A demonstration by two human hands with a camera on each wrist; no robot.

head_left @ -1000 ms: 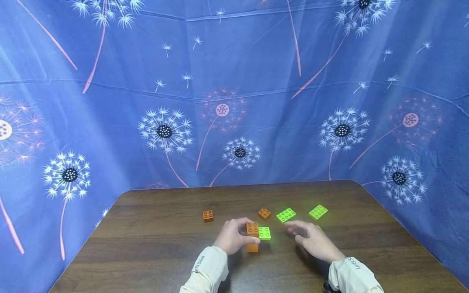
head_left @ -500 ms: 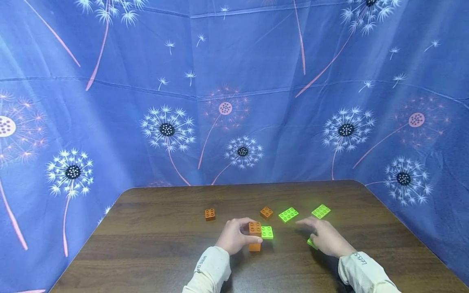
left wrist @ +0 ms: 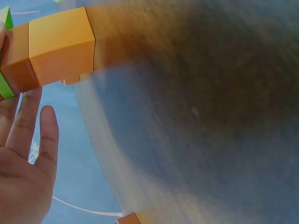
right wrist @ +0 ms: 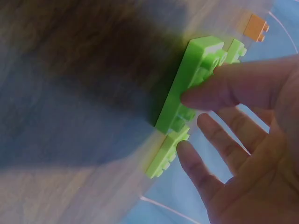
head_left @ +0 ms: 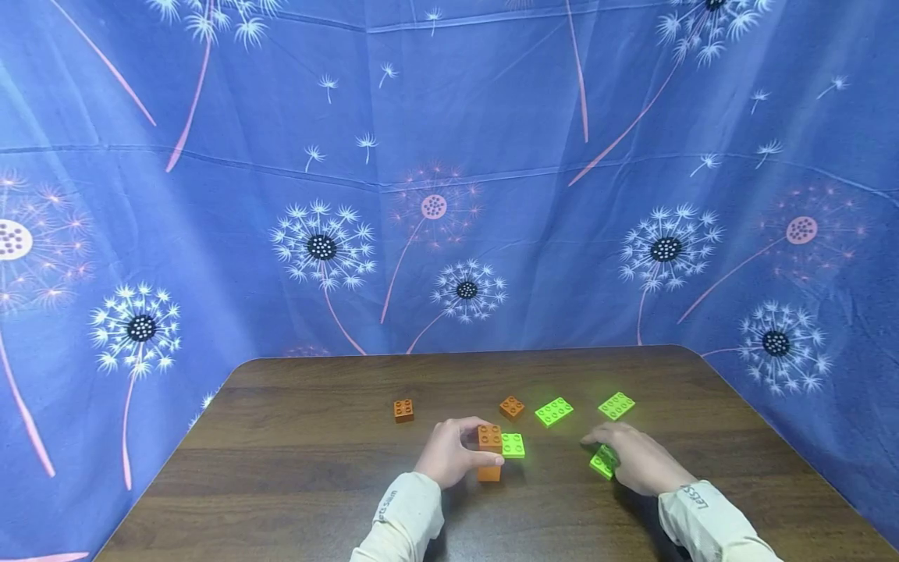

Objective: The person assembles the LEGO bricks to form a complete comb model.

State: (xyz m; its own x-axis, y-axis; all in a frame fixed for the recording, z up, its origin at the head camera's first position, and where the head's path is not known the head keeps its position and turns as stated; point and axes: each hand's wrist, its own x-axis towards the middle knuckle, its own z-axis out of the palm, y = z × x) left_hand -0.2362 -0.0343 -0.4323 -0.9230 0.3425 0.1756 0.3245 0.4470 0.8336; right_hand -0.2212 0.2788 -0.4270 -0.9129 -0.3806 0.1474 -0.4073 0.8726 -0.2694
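My left hand [head_left: 445, 454] grips a stack of toy building bricks between thumb and fingers. An orange brick [head_left: 489, 439] tops the stack, a green brick [head_left: 514, 446] juts out from it to the right, and orange bricks [left wrist: 61, 44] show below. Over to the right, a loose green brick [head_left: 601, 464] lies on the table, partly hidden under my right hand [head_left: 644, 462]. The thumb [right wrist: 210, 93] lies across the brick's studs in the right wrist view; whether it touches them I cannot tell. The other fingers are spread and relaxed, not wrapped around it.
Behind the hands on the brown table [head_left: 302, 453] lie two small orange bricks [head_left: 403, 410] and two green bricks [head_left: 554, 411], spaced apart in a loose row. A blue cloth [head_left: 534, 234] with dandelion prints hangs around the table's far and side edges.
The right hand has shifted to the right, uncovering more of the green brick beneath it. The left hand and its stack hold their place on the table; the head view has shifted slightly.
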